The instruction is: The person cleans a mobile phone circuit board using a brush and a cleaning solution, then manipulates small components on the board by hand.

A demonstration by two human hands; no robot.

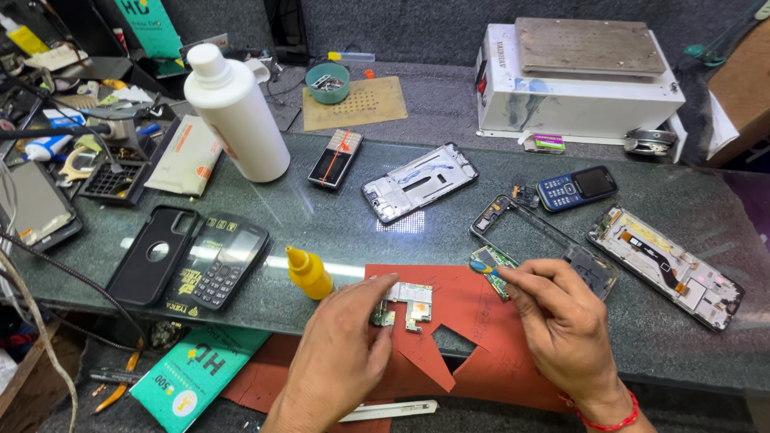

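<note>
My left hand (341, 349) pinches a small phone circuit board (407, 303) with silver shields, holding it down on a red mat (473, 321). My right hand (557, 321) grips a thin tool with a blue-and-yellow tip (484, 267), its end touching a small green board (496, 262) at the mat's upper edge. A red thread bracelet circles my right wrist.
On the glass-topped bench lie a black phone frame (545, 236), an opened phone (666, 265) at right, a silver midframe (419, 182), a blue keypad phone (577, 187), a black keypad phone (226, 261), a black case (154, 255), a small yellow bottle (308, 273), a tall white bottle (234, 112) and a white heating machine (577, 80).
</note>
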